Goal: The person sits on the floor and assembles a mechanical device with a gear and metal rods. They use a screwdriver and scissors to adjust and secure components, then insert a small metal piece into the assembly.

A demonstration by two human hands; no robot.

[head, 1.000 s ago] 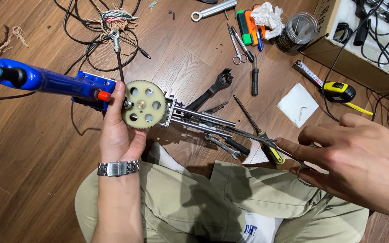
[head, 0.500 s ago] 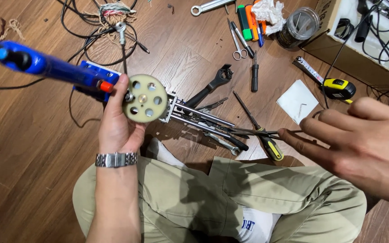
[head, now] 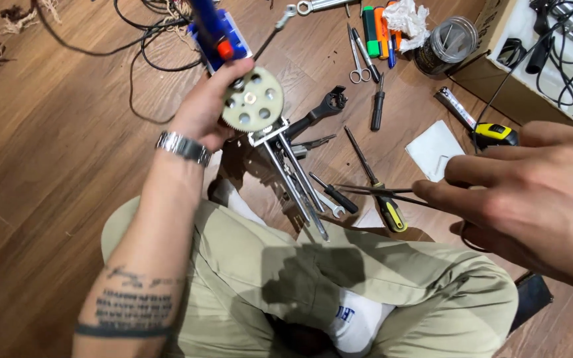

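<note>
The person sits cross-legged on a wooden floor point(head: 48, 172), khaki trousers filling the near edge of the view. The right hand point(head: 532, 205) reaches in large from the right edge, palm down, with its fingers point(head: 479, 174) drawn together and pinched shut on a thin dark rod point(head: 382, 193) that runs leftward above the floor. The left hand point(head: 207, 106), a metal wristwatch point(head: 182, 147) on its wrist and the tattooed forearm rising from the near edge, is raised toward the far middle of the floor, closed around the top of a metal frame assembly point(head: 286, 166); the thumb lies against the pale toothed gear wheel point(head: 253, 99) at its head, and the assembly's parallel steel rods slant down toward the lap. Just beyond that hand a blue tool with an orange tip point(head: 213, 30) stands, though whether the fingers also grip it cannot be told. At the far right corner an open cardboard box point(head: 492, 66) holds a tangle of black cables on white padding. Beside it stands a round glass jar point(head: 445, 46) whose contents are unclear. On the floor between the hands lie a yellow-and-black tape measure point(head: 495, 134), a black wrench point(head: 319, 113), a yellow-handled screwdriver point(head: 382, 199) and small scissors point(head: 355, 56).
</note>
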